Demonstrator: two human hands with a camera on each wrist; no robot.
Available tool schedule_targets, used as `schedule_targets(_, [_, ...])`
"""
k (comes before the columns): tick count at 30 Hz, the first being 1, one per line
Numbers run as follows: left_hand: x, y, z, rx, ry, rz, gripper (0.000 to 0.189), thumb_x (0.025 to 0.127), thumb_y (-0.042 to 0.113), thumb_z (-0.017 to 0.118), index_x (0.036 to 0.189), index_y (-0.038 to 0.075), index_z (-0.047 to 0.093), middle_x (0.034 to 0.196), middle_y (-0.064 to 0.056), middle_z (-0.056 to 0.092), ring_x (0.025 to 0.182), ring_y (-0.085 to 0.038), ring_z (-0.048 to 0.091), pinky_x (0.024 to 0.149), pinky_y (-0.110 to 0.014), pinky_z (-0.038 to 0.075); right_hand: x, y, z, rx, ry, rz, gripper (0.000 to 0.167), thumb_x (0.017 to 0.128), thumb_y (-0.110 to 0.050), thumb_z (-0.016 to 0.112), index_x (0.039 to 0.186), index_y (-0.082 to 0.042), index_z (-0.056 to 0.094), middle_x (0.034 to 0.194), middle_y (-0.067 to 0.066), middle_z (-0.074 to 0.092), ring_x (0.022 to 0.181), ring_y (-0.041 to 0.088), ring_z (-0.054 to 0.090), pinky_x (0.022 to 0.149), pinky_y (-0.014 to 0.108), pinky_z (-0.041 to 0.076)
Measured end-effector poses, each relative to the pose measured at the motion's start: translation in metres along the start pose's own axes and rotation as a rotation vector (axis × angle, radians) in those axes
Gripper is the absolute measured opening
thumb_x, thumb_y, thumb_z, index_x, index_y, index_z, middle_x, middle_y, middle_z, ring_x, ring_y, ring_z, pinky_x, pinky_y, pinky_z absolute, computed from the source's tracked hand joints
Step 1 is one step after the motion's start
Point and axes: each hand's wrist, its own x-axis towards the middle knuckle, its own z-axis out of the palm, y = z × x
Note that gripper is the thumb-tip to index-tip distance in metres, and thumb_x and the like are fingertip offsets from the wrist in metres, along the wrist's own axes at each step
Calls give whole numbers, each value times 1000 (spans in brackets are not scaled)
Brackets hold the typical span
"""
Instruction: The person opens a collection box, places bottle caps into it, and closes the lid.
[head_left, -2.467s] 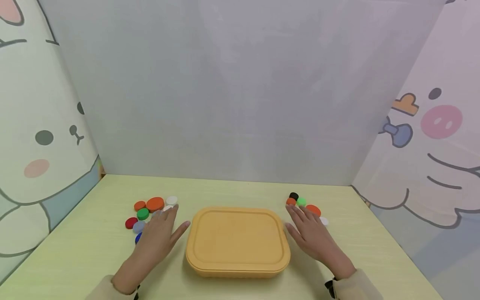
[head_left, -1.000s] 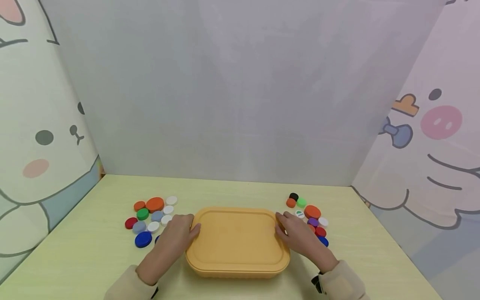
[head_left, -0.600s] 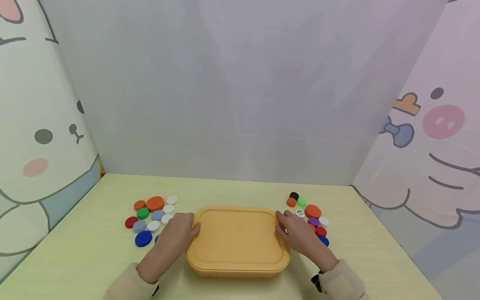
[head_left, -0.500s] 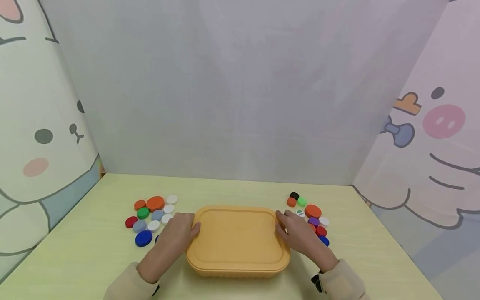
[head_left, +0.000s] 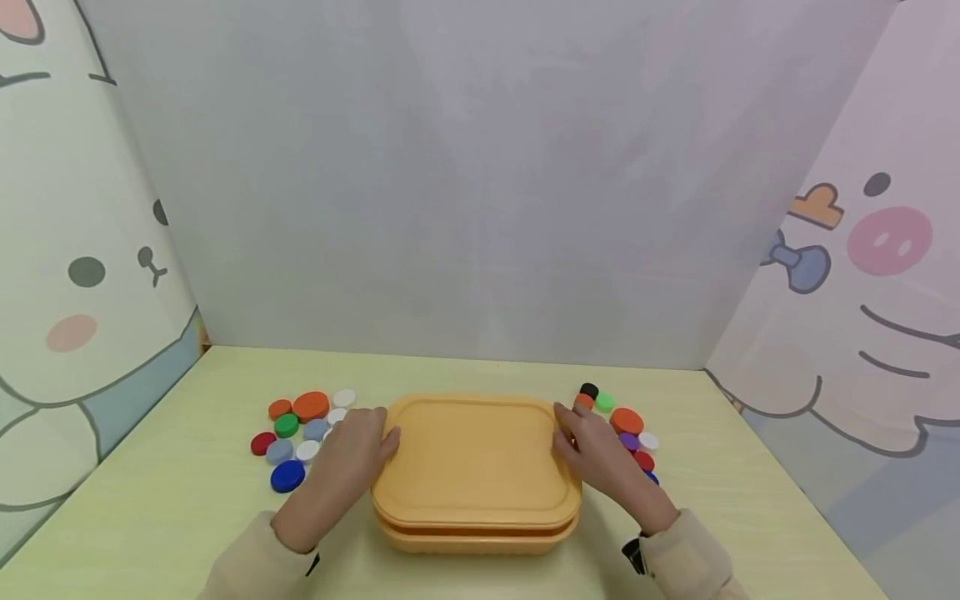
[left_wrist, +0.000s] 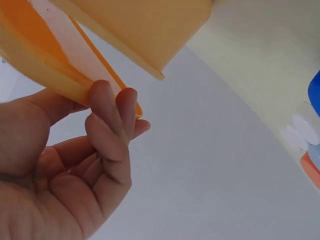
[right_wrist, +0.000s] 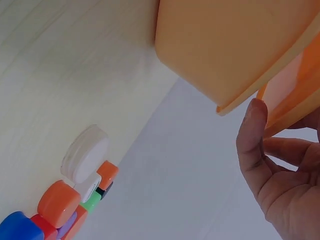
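An orange-yellow lid (head_left: pixel 476 458) is raised a little off its matching rectangular box (head_left: pixel 480 543), and a dark gap shows along the front. My left hand (head_left: pixel 348 454) grips the lid's left edge, thumb on top. In the left wrist view the fingers (left_wrist: pixel 107 137) curl under the lid's rim, apart from the box wall (left_wrist: pixel 150 25). On the opposite side my right hand (head_left: pixel 600 454) grips the lid's right edge. The right wrist view shows a fingertip (right_wrist: pixel 255 112) under that rim, next to the box's upper edge. The box's inside is hidden from above.
Several coloured bottle caps (head_left: pixel 287 476) lie left of the box on the pale table (head_left: pixel 150 492). Another group, with an orange-red cap (head_left: pixel 626 421), lies to the right, partly behind the right hand. A grey wall (head_left: pixel 472 183) stands at the back, with cartoon-printed panels on both sides.
Both hands came in from the sides and took hold of the lid's edges. Since half a second ago the lid has risen off the box, which stays in place.
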Motion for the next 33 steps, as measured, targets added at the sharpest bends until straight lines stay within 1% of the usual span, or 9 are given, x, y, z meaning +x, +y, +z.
schedule_targets(4, [3,2,-4,-13,8,4,23,88,21,59,92,-2,57,61,-4,44,49,-14,43,45,-19,36,4,2,-3,43,39,-28,35,84,-5,57,117,8,56,69,-1,42,55,6,34,45,16,32])
schedule_targets(10, [10,4,-13,-11,86,45,24,88,21,58,94,-2,57,66,-6,49,54,-16,46,47,-21,42,12,4,-10,53,95,-36,38,85,-6,59,119,8,55,72,2,45,59,8,37,47,16,36])
schedule_targets(14, [15,5,-19,-20,131,52,31,89,22,56,105,-4,55,80,-11,56,64,-20,52,56,-30,51,21,5,-14,61,210,-92,38,83,-5,63,118,8,55,76,8,50,58,7,39,48,16,38])
schedule_targets(17, [21,5,-21,-31,197,83,36,90,21,55,114,-6,53,93,-17,59,76,-26,57,65,-39,53,28,6,-16,71,301,-148,39,83,-4,63,118,9,54,83,13,53,56,5,38,48,16,39])
schedule_targets(20, [27,4,-21,-42,265,126,37,90,19,55,116,-7,52,96,-19,59,78,-29,58,66,-41,53,36,6,-19,77,353,-183,39,84,-3,61,119,11,51,88,16,53,56,5,39,48,17,39])
schedule_targets(22, [32,3,-21,-56,298,152,37,89,18,56,115,-7,52,94,-19,59,77,-29,58,65,-41,53,41,7,-21,82,364,-176,40,85,-3,60,121,11,50,91,17,52,57,6,41,49,18,40])
schedule_targets(24, [36,4,-22,-78,316,169,34,89,18,57,112,-7,53,89,-18,58,72,-27,56,61,-39,52,46,8,-23,76,375,-168,40,86,-4,60,122,11,49,92,18,52,58,8,43,50,19,42])
schedule_targets(26, [41,4,-24,-98,327,183,33,89,17,57,112,-7,53,89,-17,58,71,-26,55,60,-38,51,51,9,-25,74,382,-159,41,86,-5,59,123,10,47,94,18,51,59,9,44,51,20,43])
schedule_targets(33, [58,4,-28,-137,353,196,42,90,18,56,121,-8,49,97,-20,57,78,-28,56,67,-39,52,65,14,-27,70,407,-145,43,90,-7,55,128,8,43,102,19,48,60,10,42,52,23,43])
